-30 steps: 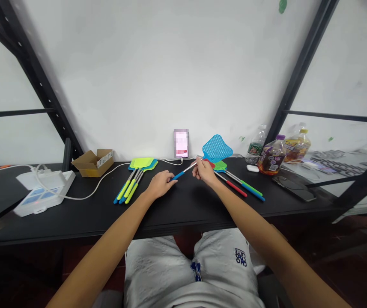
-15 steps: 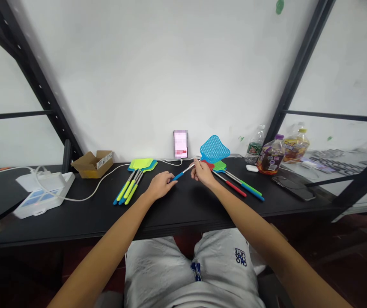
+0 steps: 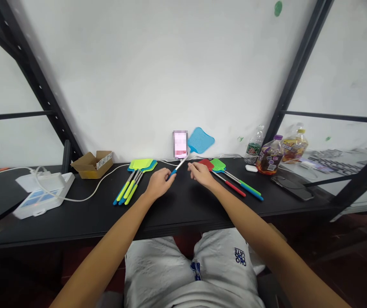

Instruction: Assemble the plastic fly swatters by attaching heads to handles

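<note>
My left hand [image 3: 160, 183] is closed around the blue handle of a blue fly swatter [image 3: 201, 140], whose silver shaft slants up to the right. The swatter's mesh head is raised in front of the wall. Just right of the shaft, my right hand [image 3: 200, 173] is empty, its fingers loosely curled and a little apart. Beyond it on the table lie a red fly swatter [image 3: 234, 188] and a green fly swatter [image 3: 218, 164], along with a blue handle. Left of my left hand rests a bundle of several yellow-green and blue fly swatters [image 3: 141, 164].
A lit phone [image 3: 180, 144] leans on the wall. On the black table [image 3: 177, 214] stand an open cardboard box [image 3: 92, 166] and a white power strip [image 3: 43, 194] at left. At right are drink bottles [image 3: 270, 156], a white earphone case [image 3: 251, 168] and a dark phone [image 3: 291, 188].
My right hand has let go of the swatter's shaft. The swatter has swung up and left, its head now beside the lit phone, while my left hand keeps the handle.
</note>
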A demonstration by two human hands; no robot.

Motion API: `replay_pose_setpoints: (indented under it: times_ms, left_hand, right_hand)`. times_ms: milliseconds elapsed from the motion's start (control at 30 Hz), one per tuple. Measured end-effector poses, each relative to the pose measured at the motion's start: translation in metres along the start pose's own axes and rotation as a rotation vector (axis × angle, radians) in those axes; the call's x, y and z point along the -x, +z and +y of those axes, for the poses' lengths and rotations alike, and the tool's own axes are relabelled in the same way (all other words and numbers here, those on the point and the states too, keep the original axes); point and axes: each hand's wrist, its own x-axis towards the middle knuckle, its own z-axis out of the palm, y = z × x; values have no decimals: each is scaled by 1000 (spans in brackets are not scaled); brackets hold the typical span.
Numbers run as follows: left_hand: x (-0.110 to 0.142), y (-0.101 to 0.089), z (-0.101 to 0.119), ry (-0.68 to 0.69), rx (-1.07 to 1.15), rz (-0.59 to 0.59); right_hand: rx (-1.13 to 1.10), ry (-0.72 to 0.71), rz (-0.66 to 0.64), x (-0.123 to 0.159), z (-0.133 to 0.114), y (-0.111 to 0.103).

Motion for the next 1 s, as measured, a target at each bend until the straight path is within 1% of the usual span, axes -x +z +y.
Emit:
replay_pose_setpoints:
  times_ms: [133, 200, 267, 333, 433, 500, 533, 600, 700, 833, 1000]
  left_hand:
    - [-2, -8, -3, -143, -53, 348]
    - [-3, -13, -6, -223, -78, 466]
    - [-3, -17, -10, -304, -89, 540]
    - [-4, -22, -14, -391, -89, 588]
    - [-5, -29, -22, -487, -88, 643]
    - [-6, -34, -26, -521, -99, 664]
    - [-6, -36, -28, -539, -112, 662]
    - [-6, -40, -32, -582, -154, 616]
    - [-4, -43, -38, -667, -255, 467]
    - [-2, -46, -43, -769, -374, 252]
    - [-1, -54, -43, -818, -445, 68]
  right_hand:
    - [343, 143, 106, -4, 9, -11]
    - [511, 224, 132, -6, 14, -17]
    - [648, 302, 157, -5, 17, -24]
    - [739, 376, 185, -5, 19, -29]
    - [802, 468, 190, -4, 22, -36]
    - [816, 520, 159, -5, 24, -38]
    - [815, 543, 131, -5, 25, -40]
    - [807, 583, 71, -6, 27, -41]
    - [797, 609, 11, -7, 28, -44]
    - [796, 587, -9, -7, 30, -46]
    - [769, 562, -47, -7, 33, -48]
